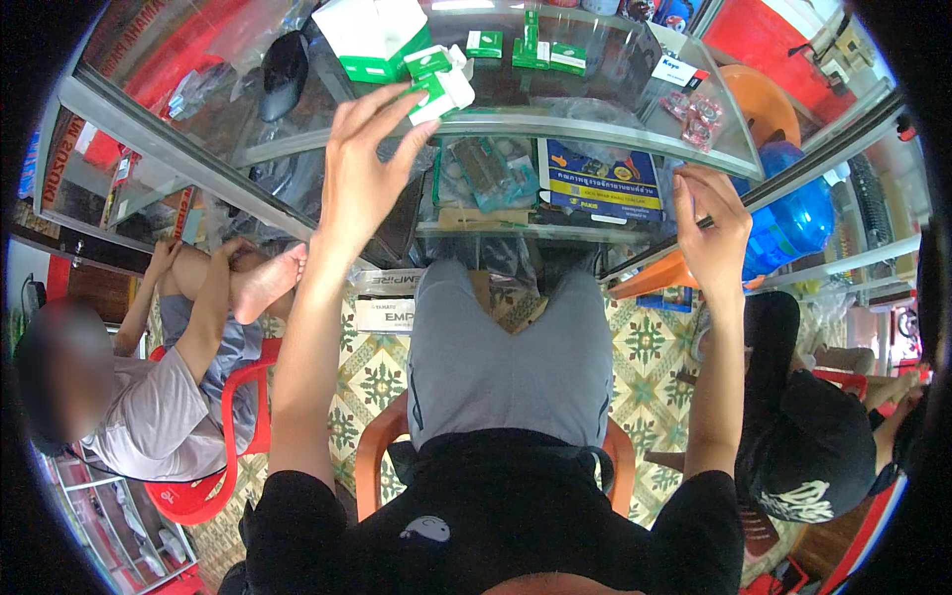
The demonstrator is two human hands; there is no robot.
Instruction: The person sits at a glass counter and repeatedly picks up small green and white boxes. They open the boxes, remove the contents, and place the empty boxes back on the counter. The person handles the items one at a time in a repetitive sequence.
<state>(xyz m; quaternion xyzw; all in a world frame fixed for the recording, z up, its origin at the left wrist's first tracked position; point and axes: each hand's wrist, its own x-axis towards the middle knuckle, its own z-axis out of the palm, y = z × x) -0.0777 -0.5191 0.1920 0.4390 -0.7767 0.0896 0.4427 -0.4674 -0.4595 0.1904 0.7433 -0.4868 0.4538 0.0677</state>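
My left hand (372, 164) reaches over the glass counter, its fingers and thumb closed on a small green-and-white carton (441, 96) with white flaps standing open. Right behind it is another small green carton (427, 61), near a larger white-and-green box (372, 40) with its top open. More small green cartons lie farther right, one (484, 44) apart and a few (548, 52) grouped together. At the counter's right front edge, my right hand (712, 223) is raised with fingers curled toward the thumb; anything between them is hidden.
Red-wrapped packets (694, 117) lie on the glass at the right. A shelf under it holds a blue-and-yellow box (602, 180) and bagged parts (486, 174). A blue water bottle (790, 223) stands at right. Seated people (164, 397) flank me on both sides.
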